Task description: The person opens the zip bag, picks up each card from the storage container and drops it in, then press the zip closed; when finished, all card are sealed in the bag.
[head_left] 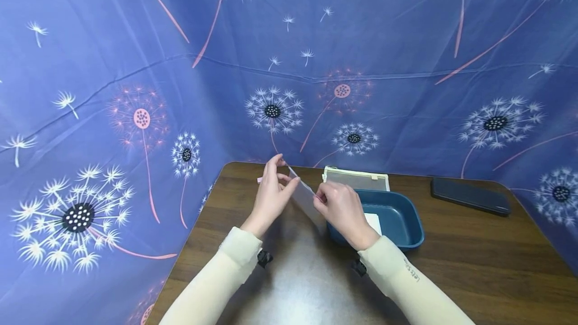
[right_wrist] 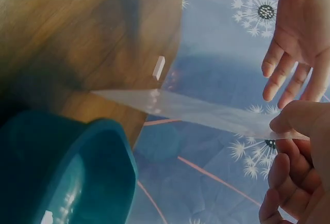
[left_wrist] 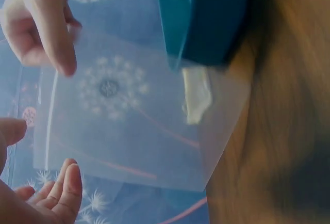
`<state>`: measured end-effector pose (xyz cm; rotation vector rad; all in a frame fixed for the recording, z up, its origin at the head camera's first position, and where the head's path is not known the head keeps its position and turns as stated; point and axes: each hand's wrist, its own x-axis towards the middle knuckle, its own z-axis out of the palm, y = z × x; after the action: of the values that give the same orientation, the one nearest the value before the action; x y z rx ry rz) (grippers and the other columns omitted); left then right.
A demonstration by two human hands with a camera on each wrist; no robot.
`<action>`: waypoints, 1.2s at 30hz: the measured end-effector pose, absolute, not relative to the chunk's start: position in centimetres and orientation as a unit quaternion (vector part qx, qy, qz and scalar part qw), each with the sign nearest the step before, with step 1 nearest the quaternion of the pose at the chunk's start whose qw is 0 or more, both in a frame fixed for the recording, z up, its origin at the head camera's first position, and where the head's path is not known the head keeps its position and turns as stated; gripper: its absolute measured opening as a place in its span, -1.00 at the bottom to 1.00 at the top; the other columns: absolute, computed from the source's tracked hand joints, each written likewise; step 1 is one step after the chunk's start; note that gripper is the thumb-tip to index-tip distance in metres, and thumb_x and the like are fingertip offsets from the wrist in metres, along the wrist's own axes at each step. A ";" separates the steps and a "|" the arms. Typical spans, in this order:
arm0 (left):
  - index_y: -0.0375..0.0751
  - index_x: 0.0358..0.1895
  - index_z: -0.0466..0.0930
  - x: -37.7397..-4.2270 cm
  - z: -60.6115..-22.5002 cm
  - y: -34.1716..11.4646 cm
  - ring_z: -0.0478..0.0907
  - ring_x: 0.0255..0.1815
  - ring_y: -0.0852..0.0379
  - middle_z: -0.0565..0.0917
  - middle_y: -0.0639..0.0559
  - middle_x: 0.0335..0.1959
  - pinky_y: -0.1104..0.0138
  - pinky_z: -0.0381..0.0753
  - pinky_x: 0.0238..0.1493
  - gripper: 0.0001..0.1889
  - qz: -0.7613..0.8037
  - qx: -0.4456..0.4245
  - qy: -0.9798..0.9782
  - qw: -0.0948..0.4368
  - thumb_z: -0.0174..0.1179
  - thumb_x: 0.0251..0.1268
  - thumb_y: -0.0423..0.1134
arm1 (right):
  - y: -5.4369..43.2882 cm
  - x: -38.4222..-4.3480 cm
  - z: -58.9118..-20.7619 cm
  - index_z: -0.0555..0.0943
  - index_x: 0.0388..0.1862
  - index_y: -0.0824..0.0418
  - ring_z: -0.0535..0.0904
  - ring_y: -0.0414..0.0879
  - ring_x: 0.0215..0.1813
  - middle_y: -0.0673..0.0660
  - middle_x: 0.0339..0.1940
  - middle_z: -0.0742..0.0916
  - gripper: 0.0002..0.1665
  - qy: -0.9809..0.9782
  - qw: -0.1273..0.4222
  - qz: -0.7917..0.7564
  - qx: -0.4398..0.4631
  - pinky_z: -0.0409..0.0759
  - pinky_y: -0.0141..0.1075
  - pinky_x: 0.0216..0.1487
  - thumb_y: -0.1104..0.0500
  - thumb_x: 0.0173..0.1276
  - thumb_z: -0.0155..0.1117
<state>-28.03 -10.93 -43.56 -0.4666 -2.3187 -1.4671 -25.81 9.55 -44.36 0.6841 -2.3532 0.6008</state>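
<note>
One pouch (head_left: pixel 307 203) is pinched by the right hand (head_left: pixel 341 209); the left hand (head_left: pixel 271 188), fingers loose, is beside its edge. Lifting seems done, though it looks unfilled; the tub (head_left: pixel 408 217) sits below the right fingers.

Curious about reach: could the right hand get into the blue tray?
Probably yes: the blue tray is uncovered and close, though the right hand may first have to release the translucent sheet it pinches.

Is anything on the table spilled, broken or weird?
I see nothing spilled or broken. Slightly odd: a small pale block lies by itself near the table's far edge, apart from the blue tub.
</note>
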 end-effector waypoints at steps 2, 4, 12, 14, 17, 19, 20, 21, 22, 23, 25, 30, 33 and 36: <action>-0.19 0.54 0.16 -27.6 -43.9 -10.5 0.69 -0.12 0.00 0.46 -0.19 0.25 0.25 0.66 -0.19 -0.24 -0.539 -0.151 -0.810 0.174 0.36 0.41 -0.20 | 9.5 -25.6 -44.5 0.63 -0.51 0.09 0.43 -0.21 -0.57 -0.11 -0.58 0.57 -0.78 -0.889 0.306 0.235 0.247 0.44 -0.22 -0.48 0.28 0.16 0.54; -0.20 0.50 0.18 -27.1 -44.3 -10.1 0.67 -0.17 0.04 0.50 -0.17 0.15 0.27 0.64 -0.19 -0.28 -0.548 -0.141 -0.808 0.166 0.36 0.42 -0.17 | 9.5 -25.4 -44.6 0.63 -0.51 0.08 0.41 -0.21 -0.58 -0.12 -0.59 0.56 -0.77 -0.890 0.306 0.243 0.236 0.42 -0.24 -0.51 0.28 0.15 0.54; -0.30 0.10 0.43 -26.3 -45.0 -8.7 0.66 -0.41 0.14 0.69 -0.10 -0.23 0.34 0.49 -0.37 -0.62 -0.608 -0.123 -0.780 0.085 0.27 0.51 -0.09 | 9.5 -24.9 -44.7 0.62 -0.51 0.07 0.38 -0.21 -0.57 -0.13 -0.59 0.53 -0.75 -0.897 0.292 0.253 0.212 0.42 -0.26 -0.52 0.28 0.15 0.56; -0.28 0.04 0.47 -26.3 -45.0 -8.6 0.65 -0.44 0.15 0.70 -0.08 -0.28 0.36 0.47 -0.40 -0.65 -0.611 -0.121 -0.778 0.077 0.28 0.49 -0.08 | 9.5 -24.9 -44.7 0.62 -0.51 0.07 0.39 -0.21 -0.57 -0.12 -0.60 0.53 -0.76 -0.898 0.292 0.253 0.211 0.42 -0.26 -0.51 0.28 0.16 0.56; -0.26 -0.01 0.49 -26.2 -45.0 -8.5 0.64 -0.45 0.15 0.68 -0.03 -0.34 0.37 0.44 -0.44 -0.67 -0.605 -0.122 -0.783 0.077 0.32 0.46 -0.09 | 9.5 -24.9 -44.8 0.61 -0.51 0.07 0.39 -0.20 -0.57 -0.13 -0.60 0.52 -0.76 -0.897 0.295 0.254 0.211 0.41 -0.25 -0.51 0.28 0.16 0.54; -0.27 -0.01 0.49 -26.2 -45.0 -8.5 0.65 -0.44 0.11 0.68 -0.02 -0.34 0.38 0.43 -0.44 -0.67 -0.602 -0.121 -0.785 0.077 0.34 0.44 -0.10 | 9.5 -24.9 -44.9 0.61 -0.52 0.06 0.40 -0.19 -0.57 -0.13 -0.60 0.52 -0.76 -0.895 0.299 0.255 0.213 0.41 -0.24 -0.51 0.29 0.15 0.53; -0.31 -0.01 0.50 -26.0 -44.7 -8.4 0.64 -0.45 0.12 0.68 -0.06 -0.34 0.38 0.43 -0.44 -0.68 -0.602 -0.119 -0.786 0.076 0.34 0.44 -0.15 | 9.4 -24.9 -44.9 0.60 -0.52 0.06 0.40 -0.19 -0.57 -0.13 -0.60 0.52 -0.76 -0.893 0.301 0.256 0.214 0.41 -0.24 -0.51 0.28 0.15 0.52; -0.33 0.00 0.50 -26.0 -44.7 -8.4 0.64 -0.44 0.09 0.69 -0.07 -0.33 0.39 0.42 -0.45 -0.67 -0.602 -0.119 -0.785 0.077 0.34 0.44 -0.16 | 9.4 -24.9 -44.9 0.60 -0.52 0.06 0.40 -0.19 -0.57 -0.13 -0.60 0.52 -0.76 -0.893 0.302 0.256 0.214 0.41 -0.24 -0.51 0.28 0.15 0.52; -0.33 0.01 0.50 -26.0 -44.7 -8.5 0.63 -0.44 0.10 0.69 -0.08 -0.33 0.39 0.42 -0.44 -0.67 -0.602 -0.118 -0.786 0.076 0.35 0.43 -0.18 | 9.4 -25.0 -44.9 0.60 -0.52 0.06 0.40 -0.18 -0.57 -0.13 -0.61 0.52 -0.76 -0.893 0.303 0.255 0.215 0.41 -0.23 -0.51 0.28 0.15 0.52; -0.34 0.01 0.51 -26.0 -44.8 -8.5 0.62 -0.45 0.11 0.70 -0.09 -0.32 0.39 0.43 -0.44 -0.67 -0.602 -0.118 -0.786 0.075 0.35 0.43 -0.19 | 9.4 -25.0 -44.9 0.60 -0.52 0.05 0.41 -0.18 -0.57 -0.13 -0.61 0.51 -0.76 -0.892 0.305 0.255 0.215 0.41 -0.23 -0.50 0.28 0.16 0.51; -0.34 0.02 0.51 -26.0 -44.8 -8.5 0.61 -0.44 0.17 0.70 -0.11 -0.30 0.39 0.44 -0.43 -0.68 -0.604 -0.118 -0.785 0.071 0.34 0.43 -0.20 | 9.3 -25.0 -45.0 0.60 -0.52 0.05 0.42 -0.18 -0.57 -0.13 -0.61 0.51 -0.76 -0.892 0.309 0.251 0.216 0.42 -0.22 -0.50 0.28 0.15 0.51; -0.29 -0.01 0.50 -26.4 -45.4 -8.5 0.64 -0.44 0.19 0.70 -0.07 -0.32 0.37 0.45 -0.41 -0.70 -0.613 -0.119 -0.778 0.065 0.29 0.48 -0.12 | 9.3 -25.1 -45.2 0.61 -0.53 0.06 0.43 -0.17 -0.58 -0.14 -0.61 0.51 -0.76 -0.886 0.324 0.240 0.227 0.45 -0.18 -0.45 0.31 0.14 0.50; -0.28 -0.03 0.51 -26.4 -45.3 -8.3 0.64 -0.46 0.20 0.70 -0.07 -0.35 0.38 0.44 -0.43 -0.69 -0.611 -0.115 -0.781 0.069 0.31 0.47 -0.10 | 9.2 -25.1 -45.3 0.60 -0.53 0.06 0.44 -0.17 -0.58 -0.13 -0.61 0.52 -0.76 -0.883 0.333 0.234 0.235 0.45 -0.16 -0.43 0.32 0.12 0.50; -0.28 -0.04 0.52 -26.4 -45.2 -8.2 0.62 -0.48 0.23 0.69 -0.05 -0.36 0.39 0.44 -0.45 -0.70 -0.606 -0.111 -0.784 0.071 0.33 0.44 -0.14 | 9.2 -25.1 -45.4 0.58 -0.54 0.06 0.46 -0.16 -0.57 -0.13 -0.61 0.52 -0.75 -0.881 0.338 0.230 0.237 0.43 -0.16 -0.44 0.31 0.11 0.49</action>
<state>-26.37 -8.21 -45.19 -0.3328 -2.3586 -1.8237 -25.12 9.21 -45.44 0.6187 -2.2959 0.6005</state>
